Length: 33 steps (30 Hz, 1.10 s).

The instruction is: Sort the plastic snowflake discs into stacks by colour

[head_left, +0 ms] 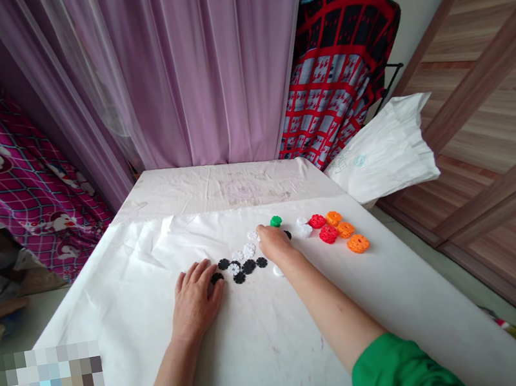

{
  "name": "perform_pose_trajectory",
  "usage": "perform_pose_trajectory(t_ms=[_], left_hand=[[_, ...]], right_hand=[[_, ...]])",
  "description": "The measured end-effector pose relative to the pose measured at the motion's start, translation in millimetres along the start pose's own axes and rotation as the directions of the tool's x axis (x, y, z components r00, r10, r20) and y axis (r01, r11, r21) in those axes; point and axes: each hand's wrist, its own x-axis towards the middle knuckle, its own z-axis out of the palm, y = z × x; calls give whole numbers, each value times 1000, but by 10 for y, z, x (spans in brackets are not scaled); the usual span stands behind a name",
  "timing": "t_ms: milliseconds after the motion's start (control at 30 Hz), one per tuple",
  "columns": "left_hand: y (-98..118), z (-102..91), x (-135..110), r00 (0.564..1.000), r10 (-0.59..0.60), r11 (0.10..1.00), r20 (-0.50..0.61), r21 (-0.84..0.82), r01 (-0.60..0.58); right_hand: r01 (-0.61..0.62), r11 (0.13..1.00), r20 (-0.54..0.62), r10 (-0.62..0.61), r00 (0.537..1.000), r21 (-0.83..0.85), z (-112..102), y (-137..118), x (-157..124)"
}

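Note:
My left hand (196, 297) lies palm down on the white-covered table (247, 344), fingers stretched out. Beside its thumb and fingertips is a black flower-shaped disc (216, 278). My right hand (273, 241) reaches farther forward with its fingers drawn together; what is between them is hidden. A white notched disc (252, 235) lies right by those fingertips. Between my hands are more white discs (249, 250) and several black discs (249, 266). Another white piece (277, 271) sits under my right wrist, partly covered. Just beyond my right hand is a green stack (275, 221).
Right of my right hand stand white pieces (303, 228), red stacks (328, 234) and orange stacks (358, 243). A white bag (388, 149) hangs at the table's right edge. Purple curtains (212, 63) are behind the table, and wooden doors (488, 72) stand to the right.

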Motion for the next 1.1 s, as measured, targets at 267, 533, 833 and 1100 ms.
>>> perform_pose_trajectory(t_ms=[267,533,833,1100], left_hand=[[2,4,2,1000,-9,1000,13,-1,9],[7,-12,11,1000,-6,1000,21,13,6],[-1,-7,8,1000,-14,1000,26,14,13],[11,-23,23,999,-10,1000,42,22,10]], right_hand=[[-44,999,35,43,998,18,14,-17,71],[13,978,-38,-5,999,210,-156,213,-321],[4,971,0,-4,1000,240,-73,452,-871],[44,984,-5,-44,999,170,7,393,-831]])
